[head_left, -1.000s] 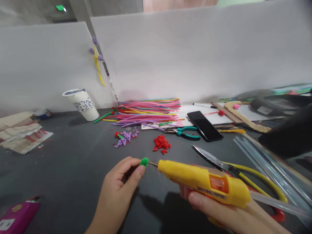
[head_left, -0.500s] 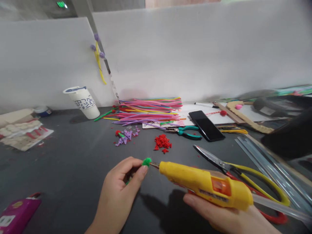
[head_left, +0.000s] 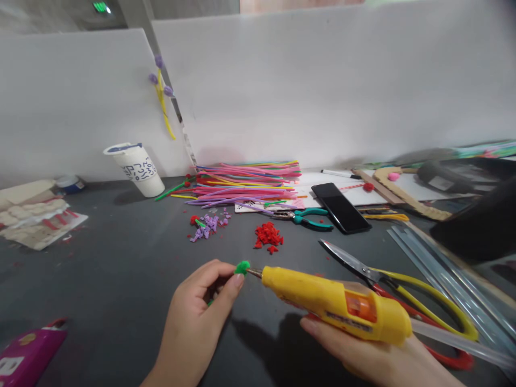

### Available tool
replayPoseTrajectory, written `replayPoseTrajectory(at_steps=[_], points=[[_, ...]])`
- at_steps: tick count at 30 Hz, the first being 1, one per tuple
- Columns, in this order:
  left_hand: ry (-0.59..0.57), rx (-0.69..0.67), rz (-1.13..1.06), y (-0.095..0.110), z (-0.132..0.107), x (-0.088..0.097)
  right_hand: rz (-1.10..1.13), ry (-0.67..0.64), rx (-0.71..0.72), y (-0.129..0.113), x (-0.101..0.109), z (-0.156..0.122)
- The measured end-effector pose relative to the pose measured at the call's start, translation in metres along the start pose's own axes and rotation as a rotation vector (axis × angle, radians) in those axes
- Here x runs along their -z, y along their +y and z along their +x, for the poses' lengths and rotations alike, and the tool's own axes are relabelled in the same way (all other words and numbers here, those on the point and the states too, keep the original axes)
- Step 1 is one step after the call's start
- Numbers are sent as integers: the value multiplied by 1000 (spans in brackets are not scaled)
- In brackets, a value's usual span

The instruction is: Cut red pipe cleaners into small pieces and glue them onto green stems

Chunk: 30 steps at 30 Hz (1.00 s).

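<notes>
Between thumb and forefinger, my left hand [head_left: 199, 312] pinches a green pipe cleaner [head_left: 242, 267] with a fuzzy bent end. My right hand [head_left: 355, 352] is wrapped round a yellow hot glue gun [head_left: 330, 303], its metal nozzle touching or almost touching the green end. A clear glue stick [head_left: 451, 339] sticks out of the gun's back. Beyond my hands lie a small heap of red pieces [head_left: 269, 235] and a scatter of purple pieces [head_left: 206, 228]. What my right fingers do under the gun is hidden.
Scissors [head_left: 374, 274] and clear glue sticks [head_left: 447, 285] lie on the right. Behind are pliers [head_left: 308, 219], a phone [head_left: 341, 208] and a bundle of coloured pipe cleaners [head_left: 245, 183]. A white cup [head_left: 141, 171] stands at back left, a purple box [head_left: 30, 352] at front left.
The glue gun and my right hand have shifted very slightly left. My left hand keeps its pinch on the green pipe cleaner.
</notes>
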<state>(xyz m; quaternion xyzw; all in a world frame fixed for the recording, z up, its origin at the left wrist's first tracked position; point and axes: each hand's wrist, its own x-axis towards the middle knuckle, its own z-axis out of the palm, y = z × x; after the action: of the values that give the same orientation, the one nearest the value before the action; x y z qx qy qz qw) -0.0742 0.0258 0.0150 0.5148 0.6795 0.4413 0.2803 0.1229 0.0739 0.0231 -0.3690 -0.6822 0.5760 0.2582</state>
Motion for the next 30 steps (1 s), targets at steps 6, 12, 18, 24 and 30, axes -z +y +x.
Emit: replayPoseTrajectory(at_steps=[6, 12, 18, 24, 30], points=[[-7, -1, 9, 0, 0, -1, -87, 36, -13, -2, -3, -1], [-10, -18, 12, -1, 0, -2, -133, 75, -90, 10, -1, -4], [-5, -12, 26, -1, 0, 0, -175, 122, -145, 11, 2, -7], [-4, 10, 7, 1, -1, 1, -171, 276, -183, -2, -10, -9], [11, 12, -17, 1, 0, 0, -208, 159, -149, 2, -5, -8]])
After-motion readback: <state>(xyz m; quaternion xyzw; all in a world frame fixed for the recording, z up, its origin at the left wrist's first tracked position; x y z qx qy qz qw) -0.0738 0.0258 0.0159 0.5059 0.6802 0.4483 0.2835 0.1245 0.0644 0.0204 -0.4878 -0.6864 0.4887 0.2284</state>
